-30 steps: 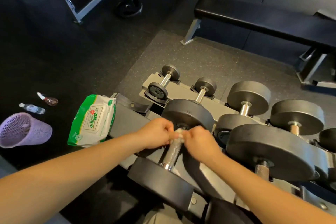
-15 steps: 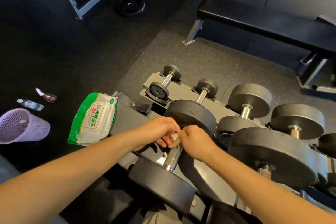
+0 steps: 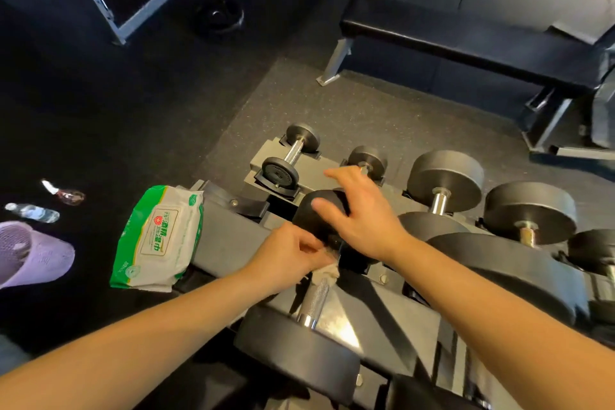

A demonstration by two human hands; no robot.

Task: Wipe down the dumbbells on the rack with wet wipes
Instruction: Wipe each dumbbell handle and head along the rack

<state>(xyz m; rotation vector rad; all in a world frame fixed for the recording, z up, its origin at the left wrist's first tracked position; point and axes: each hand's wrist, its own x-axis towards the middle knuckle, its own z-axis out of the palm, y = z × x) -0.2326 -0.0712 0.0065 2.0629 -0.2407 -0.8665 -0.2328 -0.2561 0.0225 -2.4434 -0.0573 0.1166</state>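
- The right hand point(image 3: 362, 216) lies spread over the far head of the nearest dumbbell point(image 3: 316, 298) and hides much of it.
- The left hand point(image 3: 289, 260) curls over most of the wet wipe point(image 3: 327, 272); only a crumpled end shows.
- The purple basket point(image 3: 33, 260) is cut off by the left edge.
- The label on the bottle point(image 3: 33, 212) is too small to read.

A crumpled white wipe point(image 3: 327, 272) sits on the knurled handle of a black dumbbell point(image 3: 296, 353) lying on the rack point(image 3: 226, 243).

Gym: dumbbells point(image 3: 442, 183), bench point(image 3: 466, 40), rack point(image 3: 229, 240).
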